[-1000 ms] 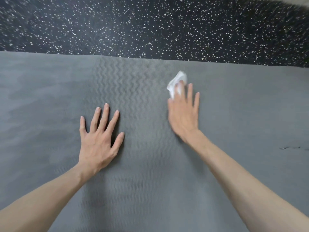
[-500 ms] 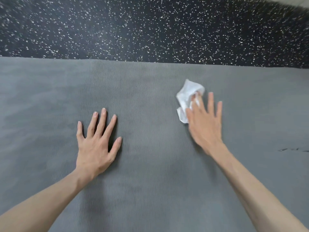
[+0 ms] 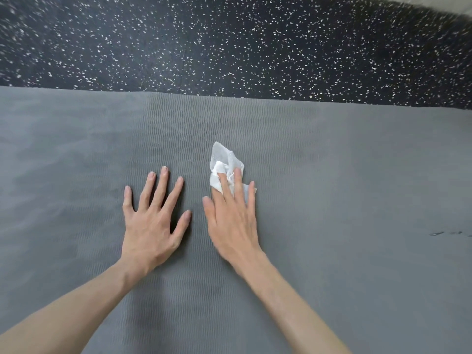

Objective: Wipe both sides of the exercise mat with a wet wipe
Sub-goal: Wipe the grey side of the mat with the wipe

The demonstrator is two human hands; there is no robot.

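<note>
A grey ribbed exercise mat [image 3: 344,175] lies flat and fills most of the view. My left hand [image 3: 150,221] rests palm down on it, fingers spread, holding nothing. Just to its right, my right hand [image 3: 233,221] presses a crumpled white wet wipe [image 3: 224,159] against the mat; the wipe sticks out beyond the fingertips and part of it is hidden under the fingers.
Black rubber floor with white specks [image 3: 229,47] runs beyond the mat's far edge. A pale strip [image 3: 449,3] shows at the top right corner. A small dark mark [image 3: 439,233] sits on the mat at the right.
My right hand has slid the wipe to the left and nearer to me, ending close beside the left hand. The left hand has stayed pressed on the mat.
</note>
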